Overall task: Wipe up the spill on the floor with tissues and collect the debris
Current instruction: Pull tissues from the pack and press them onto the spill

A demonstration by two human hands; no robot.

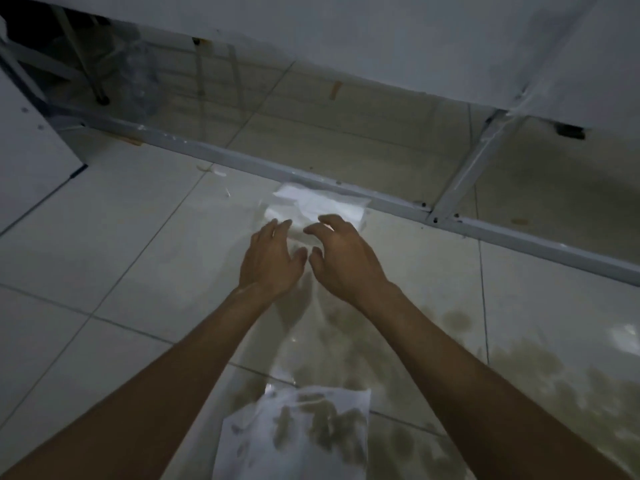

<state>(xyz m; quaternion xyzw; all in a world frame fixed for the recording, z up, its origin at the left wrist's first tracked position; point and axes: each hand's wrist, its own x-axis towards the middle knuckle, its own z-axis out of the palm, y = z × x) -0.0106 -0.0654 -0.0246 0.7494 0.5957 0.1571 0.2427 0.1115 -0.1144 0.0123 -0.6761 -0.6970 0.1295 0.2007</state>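
Observation:
A clear plastic pack of white tissues (pixel 317 204) lies on the tiled floor against a grey metal floor rail (pixel 221 154). Both my arms reach forward toward it. My left hand (pixel 268 259) hovers just short of the pack with fingers spread and relaxed, holding nothing. My right hand (pixel 341 256) is beside it, fingers loosely curled over the pack's near edge, and whether they touch it cannot be told. A wet, stained white tissue sheet (pixel 298 434) lies flat on the floor between my forearms. Brownish spill patches (pixel 519 375) spread over the tiles to the right.
A white table or panel (pixel 381 39) overhangs at the top, with metal legs and a crumpled clear plastic bag (pixel 140 77) beneath it. A white cabinet side (pixel 31 140) stands at the left. A second rail (pixel 474 168) branches off at the right. Small debris bits (pixel 216 171) lie near the rail.

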